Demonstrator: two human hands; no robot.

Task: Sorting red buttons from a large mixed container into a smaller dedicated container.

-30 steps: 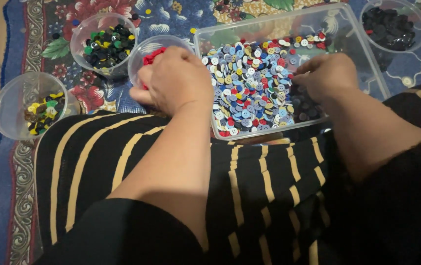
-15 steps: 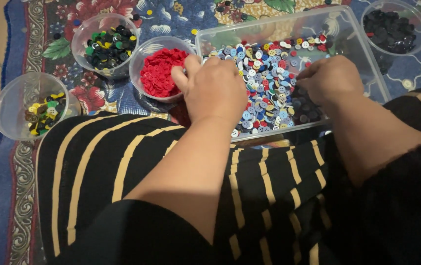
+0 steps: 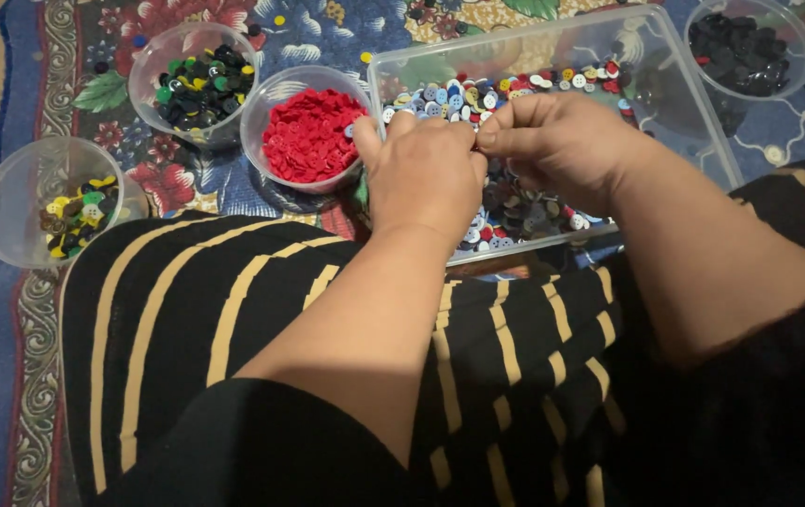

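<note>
Both hands meet over the clear tray (image 3: 693, 122) of mixed buttons (image 3: 459, 99); left hand (image 3: 426, 174) curled, right hand (image 3: 562, 141) pinched, contents hidden. Red-button cup (image 3: 313, 131) is pretty full; plenty still unsorted imo.

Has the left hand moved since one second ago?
Yes. The left hand has moved rightward, off the round clear cup of red buttons, to over the clear rectangular plastic box.

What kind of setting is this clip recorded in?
Probably a home, with the person sitting on the floor. A patterned floral rug lies underneath, and small clear cups of sorted buttons and a clear plastic tub of mixed buttons stand directly on it, beside striped-clad legs.
</note>
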